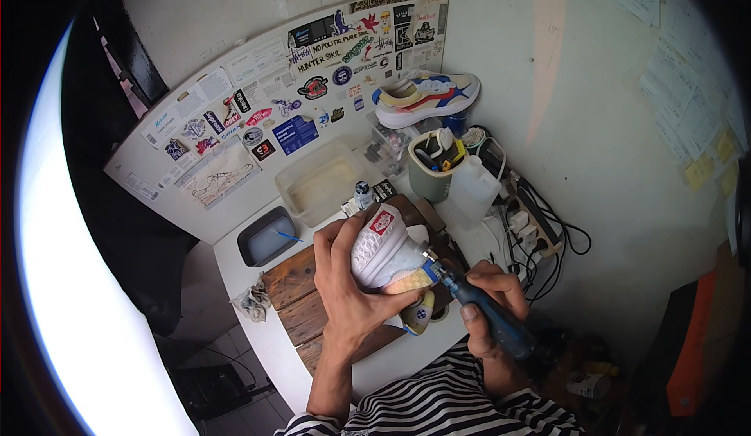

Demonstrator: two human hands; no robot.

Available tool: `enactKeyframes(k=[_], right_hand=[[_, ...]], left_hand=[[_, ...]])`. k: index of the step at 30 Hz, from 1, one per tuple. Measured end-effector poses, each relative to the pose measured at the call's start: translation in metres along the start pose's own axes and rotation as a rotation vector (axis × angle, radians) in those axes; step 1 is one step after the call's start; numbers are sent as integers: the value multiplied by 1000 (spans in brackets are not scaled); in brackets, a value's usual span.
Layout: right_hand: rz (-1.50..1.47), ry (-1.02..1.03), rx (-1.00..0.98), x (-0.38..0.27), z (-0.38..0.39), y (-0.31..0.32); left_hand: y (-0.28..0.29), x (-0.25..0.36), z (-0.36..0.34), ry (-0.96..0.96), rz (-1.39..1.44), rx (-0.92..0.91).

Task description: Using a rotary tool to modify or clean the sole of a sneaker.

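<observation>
Over a slatted wooden board (291,286), my left hand (344,299) grips a sneaker (374,254) with its white textured sole and red heel label tilted up. The shoe's upper shows pale grey, yellow and blue. My right hand (497,295) is wrapped round a dark blue handheld rotary tool (493,315). The tool's metal tip is at the sneaker's side, by the edge of the sole; whether it touches cannot be made out. A yellow-green part with a round dark badge (422,313) shows just under the shoe.
Behind stand a clear plastic tub (325,182), a dark tray of liquid (266,236), a small bottle (363,195) and a green bin of tools (430,174). Another multicoloured sneaker (430,101) rests higher up. A white jug (473,186) and a power strip with cables (526,225) sit right.
</observation>
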State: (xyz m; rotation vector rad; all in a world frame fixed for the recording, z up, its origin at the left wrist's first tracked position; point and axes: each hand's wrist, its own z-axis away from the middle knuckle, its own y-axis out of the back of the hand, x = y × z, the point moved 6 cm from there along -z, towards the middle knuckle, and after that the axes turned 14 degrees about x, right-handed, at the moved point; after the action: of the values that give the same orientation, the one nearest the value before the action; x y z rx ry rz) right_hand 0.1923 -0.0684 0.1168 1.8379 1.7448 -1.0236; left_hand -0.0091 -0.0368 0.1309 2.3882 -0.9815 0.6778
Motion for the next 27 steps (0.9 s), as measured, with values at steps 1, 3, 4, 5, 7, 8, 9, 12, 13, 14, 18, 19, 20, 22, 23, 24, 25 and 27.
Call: enactKeyframes(k=[1, 3, 4, 5, 7, 8, 9, 12, 13, 14, 18, 19, 20, 22, 23, 24, 25, 27], right_hand=[[-1, 0, 0, 0, -1, 0], [8, 33, -28, -3, -2, -3], [9, 33, -26, -1, -2, -3], [-32, 56, -43, -1, -2, -5], [-72, 80, -59, -2, -2, -6], [-55, 102, -97, -3, -2, -8], [-38, 125, -134, -5, -1, -9], [-53, 54, -25, 0, 2, -5], [-54, 55, -26, -1, 2, -5], [-47, 34, -5, -1, 2, -3], [-43, 83, -65, -3, 3, -4], [-42, 85, -65, -2, 3, -4], [-65, 94, -76, -2, 4, -6], [-88, 104, -86, -3, 5, -7], [-81, 61, -22, -1, 6, -4], [-75, 17, 42, 1, 6, -1], [-74, 17, 42, 1, 6, 0], [-74, 29, 46, -1, 4, 1]], left_hand=[[0, 0, 0, 13, 0, -8], [0, 1, 0, 25, -1, -15], [-1, 3, 0, 32, 1, -22], [-2, 4, 0, 39, 3, -29], [-2, 2, 0, 47, -1, -28], [-2, 1, 0, 55, -5, -25], [-2, 1, -1, 54, -4, -26], [-2, 0, -1, 53, -12, -20], [-2, 1, -1, 45, -6, -17], [-2, 2, -1, 37, 1, -13], [-4, -1, 1, 38, 11, -21], [-3, -2, 2, 32, 1, -15], [-3, -2, 2, 26, -9, -10], [-3, -2, 2, 15, -11, -11], [0, -1, 2, 7, -22, -9], [2, -2, 2, 8, -28, -6], [0, -1, 3, 12, -19, -5], [0, -1, 2, 17, -10, -4]])
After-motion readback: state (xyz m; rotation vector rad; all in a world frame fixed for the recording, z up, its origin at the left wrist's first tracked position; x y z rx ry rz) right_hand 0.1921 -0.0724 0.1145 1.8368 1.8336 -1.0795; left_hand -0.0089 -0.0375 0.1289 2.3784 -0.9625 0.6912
